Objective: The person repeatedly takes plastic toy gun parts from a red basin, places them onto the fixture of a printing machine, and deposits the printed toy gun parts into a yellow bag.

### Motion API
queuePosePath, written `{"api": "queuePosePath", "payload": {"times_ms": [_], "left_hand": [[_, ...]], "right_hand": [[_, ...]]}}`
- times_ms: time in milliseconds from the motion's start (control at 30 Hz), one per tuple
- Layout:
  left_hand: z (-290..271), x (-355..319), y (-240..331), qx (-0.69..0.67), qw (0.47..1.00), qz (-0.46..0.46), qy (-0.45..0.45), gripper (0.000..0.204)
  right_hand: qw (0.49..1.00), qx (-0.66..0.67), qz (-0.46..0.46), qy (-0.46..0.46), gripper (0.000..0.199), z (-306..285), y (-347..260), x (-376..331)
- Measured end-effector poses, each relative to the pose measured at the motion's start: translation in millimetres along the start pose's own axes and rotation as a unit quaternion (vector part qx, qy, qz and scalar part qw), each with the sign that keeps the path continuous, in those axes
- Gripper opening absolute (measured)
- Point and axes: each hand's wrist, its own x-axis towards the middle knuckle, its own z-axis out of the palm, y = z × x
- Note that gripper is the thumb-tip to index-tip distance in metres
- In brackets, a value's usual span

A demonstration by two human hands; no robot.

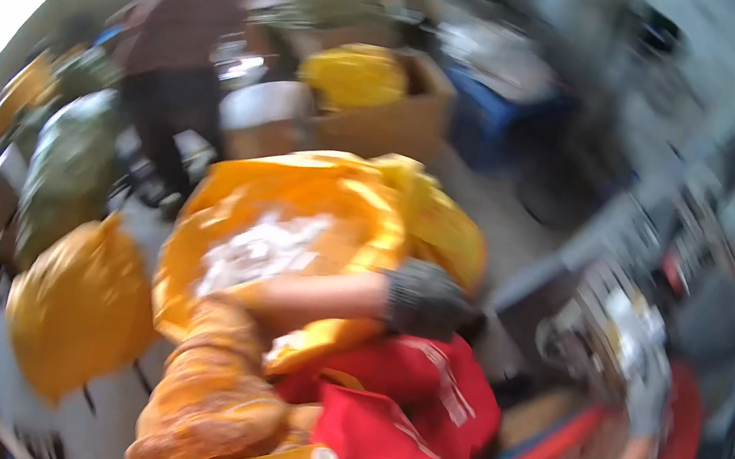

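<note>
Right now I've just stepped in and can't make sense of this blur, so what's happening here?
The picture is motion-blurred. The person's left hand, in a dark grey glove, rests against a big yellow plastic bag with something pale inside, above a red bag. The right hand, in a light glove, reaches toward a cluttered metal stand; what it grips is unclear. Another person stands farther back near a cardboard box.

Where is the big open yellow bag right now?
In the head view, the yellow bag sits centre frame, under the gloved left hand, with a cardboard box behind it.
</note>
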Motion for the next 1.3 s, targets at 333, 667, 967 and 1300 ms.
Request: {"api": "queuePosePath", "payload": {"times_ms": [333, 667, 967, 1300], "left_hand": [[0.7, 31.0, -5.5, -0.008, 0.999, 0.041, -0.011, 0.038], [-5.5, 79.5, 43.7, -0.224, 0.963, 0.112, 0.098, 0.065], [26.4, 84.2, 49.0, -0.237, 0.962, 0.132, 0.046, 0.056], [20.0, 92.3, 63.0, -0.218, 0.952, 0.158, 0.144, 0.049]], "right_hand": [[0.987, 0.152, 0.016, -0.054, 0.048, -13.9, -94.8, -54.6], [0.993, 0.109, -0.048, 0.001, 0.044, 8.8, -98.4, -48.7], [0.981, 0.191, 0.005, -0.027, 0.048, 26.0, -115.7, -67.9], [0.985, 0.164, 0.02, 0.054, 0.045, 20.6, -111.5, -81.0]]}}
